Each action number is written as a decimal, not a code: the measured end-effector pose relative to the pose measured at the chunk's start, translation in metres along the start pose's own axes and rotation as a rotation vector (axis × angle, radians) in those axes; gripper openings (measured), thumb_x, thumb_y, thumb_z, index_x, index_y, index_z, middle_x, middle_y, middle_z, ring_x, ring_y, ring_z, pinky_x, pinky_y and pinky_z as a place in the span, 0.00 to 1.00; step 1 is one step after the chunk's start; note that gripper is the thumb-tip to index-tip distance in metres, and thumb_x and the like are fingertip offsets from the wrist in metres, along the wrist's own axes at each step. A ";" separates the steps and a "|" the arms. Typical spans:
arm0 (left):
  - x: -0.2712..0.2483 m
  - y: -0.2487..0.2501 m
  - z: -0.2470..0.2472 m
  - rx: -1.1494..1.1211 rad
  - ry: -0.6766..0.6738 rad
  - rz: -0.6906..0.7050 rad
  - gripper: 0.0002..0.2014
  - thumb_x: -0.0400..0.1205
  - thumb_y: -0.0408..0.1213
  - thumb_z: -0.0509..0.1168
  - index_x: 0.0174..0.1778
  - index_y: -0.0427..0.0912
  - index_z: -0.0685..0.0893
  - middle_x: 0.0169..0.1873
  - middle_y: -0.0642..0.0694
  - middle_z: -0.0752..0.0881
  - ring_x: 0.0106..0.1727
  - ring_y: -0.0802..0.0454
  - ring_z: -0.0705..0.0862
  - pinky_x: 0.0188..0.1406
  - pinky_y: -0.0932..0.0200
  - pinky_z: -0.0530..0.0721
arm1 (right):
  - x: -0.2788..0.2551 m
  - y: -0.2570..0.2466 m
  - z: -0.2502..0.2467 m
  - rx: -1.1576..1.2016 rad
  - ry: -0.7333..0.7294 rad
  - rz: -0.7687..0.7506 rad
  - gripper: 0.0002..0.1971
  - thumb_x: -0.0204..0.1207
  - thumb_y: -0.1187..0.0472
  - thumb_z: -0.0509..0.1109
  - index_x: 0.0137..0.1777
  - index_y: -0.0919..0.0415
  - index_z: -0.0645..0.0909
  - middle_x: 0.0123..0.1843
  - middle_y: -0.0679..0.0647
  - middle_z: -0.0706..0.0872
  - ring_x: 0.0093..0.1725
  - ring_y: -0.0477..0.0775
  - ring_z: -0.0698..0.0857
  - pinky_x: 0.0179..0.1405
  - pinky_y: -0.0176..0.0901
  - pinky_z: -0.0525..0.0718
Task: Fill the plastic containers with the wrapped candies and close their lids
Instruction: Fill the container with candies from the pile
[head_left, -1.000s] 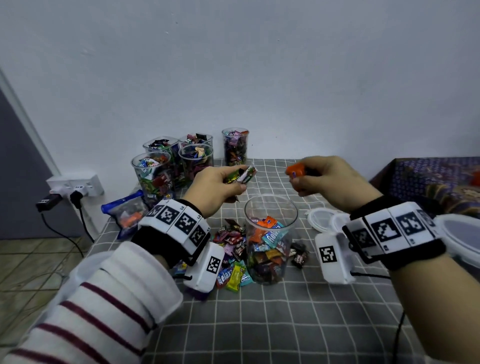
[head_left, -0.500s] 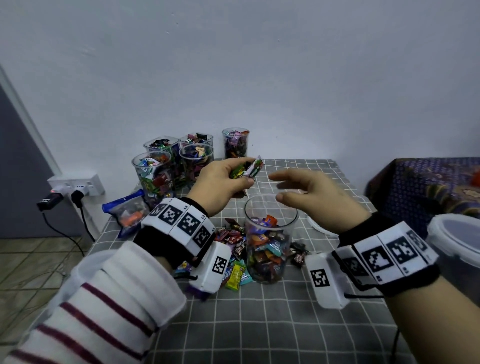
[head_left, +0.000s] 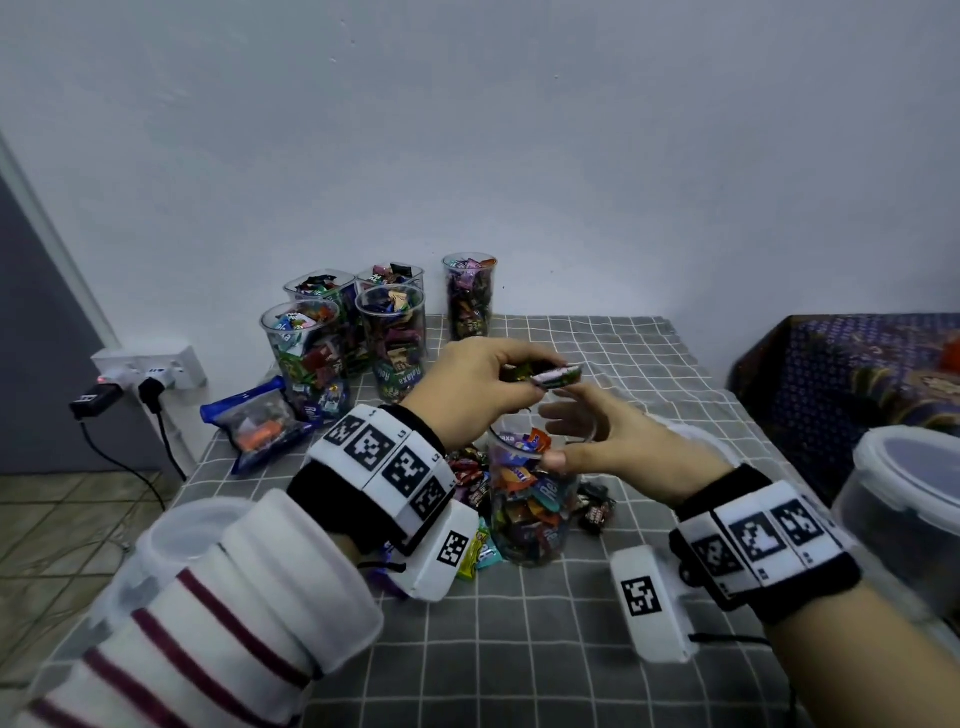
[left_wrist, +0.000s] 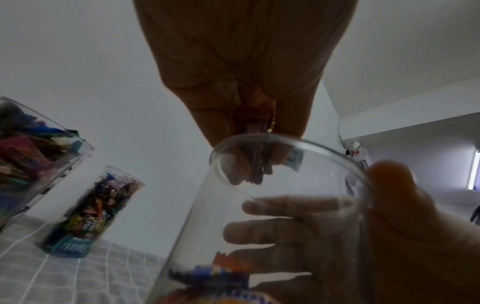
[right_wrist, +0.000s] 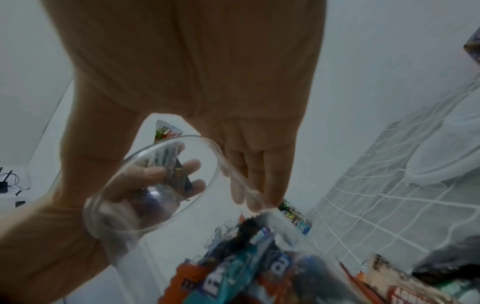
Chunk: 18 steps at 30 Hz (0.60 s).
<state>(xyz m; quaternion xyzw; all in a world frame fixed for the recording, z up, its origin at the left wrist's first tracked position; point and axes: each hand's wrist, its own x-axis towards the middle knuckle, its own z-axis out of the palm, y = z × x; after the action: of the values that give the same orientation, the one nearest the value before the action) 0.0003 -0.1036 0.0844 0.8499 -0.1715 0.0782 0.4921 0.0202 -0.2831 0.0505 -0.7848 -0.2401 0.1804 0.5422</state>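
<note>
A clear plastic container (head_left: 530, 525), about half full of wrapped candies, stands mid-table on the grey checked cloth. Just above its mouth, my left hand (head_left: 540, 371) pinches a few wrapped candies (head_left: 558, 375). In the left wrist view those fingers (left_wrist: 254, 131) hang right over the rim (left_wrist: 259, 138). My right hand (head_left: 558, 434) is open and empty. Its thumb is on the near side of the rim and its straight fingers (right_wrist: 254, 185) are on the far side. Loose candies (head_left: 467, 470) lie around the container's base.
Several filled containers (head_left: 384, 338) stand at the back left by the wall, with a blue bag (head_left: 260, 426) beside them. A large lidded tub (head_left: 904, 483) sits at the right edge and a white tub (head_left: 182, 530) at the near left. A power strip (head_left: 150, 366) hangs left.
My right hand no longer holds the orange candy; it has opened and come down to the container's rim. My left hand has carried its candies rightward over the mouth.
</note>
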 end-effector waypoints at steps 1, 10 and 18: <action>-0.001 0.001 0.000 0.018 -0.004 -0.001 0.19 0.76 0.24 0.68 0.50 0.56 0.85 0.35 0.62 0.86 0.34 0.72 0.81 0.41 0.72 0.80 | 0.000 0.000 0.000 -0.005 0.000 -0.004 0.50 0.45 0.41 0.78 0.72 0.44 0.65 0.65 0.42 0.77 0.65 0.38 0.76 0.57 0.34 0.79; -0.005 0.002 0.001 0.078 -0.018 -0.005 0.17 0.76 0.28 0.66 0.50 0.58 0.84 0.53 0.51 0.88 0.59 0.61 0.83 0.60 0.55 0.83 | 0.001 0.005 0.000 0.034 0.013 0.013 0.50 0.46 0.43 0.79 0.71 0.47 0.63 0.66 0.46 0.78 0.67 0.42 0.77 0.65 0.40 0.79; -0.009 -0.005 -0.004 -0.165 0.126 0.016 0.15 0.80 0.25 0.64 0.50 0.52 0.85 0.45 0.59 0.87 0.49 0.66 0.85 0.50 0.70 0.82 | 0.001 0.003 0.000 -0.014 0.016 0.045 0.48 0.56 0.46 0.80 0.76 0.49 0.61 0.66 0.43 0.77 0.68 0.42 0.76 0.62 0.36 0.77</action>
<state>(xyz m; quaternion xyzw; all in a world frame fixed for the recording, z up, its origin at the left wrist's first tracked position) -0.0063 -0.0960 0.0801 0.7984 -0.1529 0.1208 0.5697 0.0218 -0.2831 0.0474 -0.7953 -0.2190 0.1846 0.5344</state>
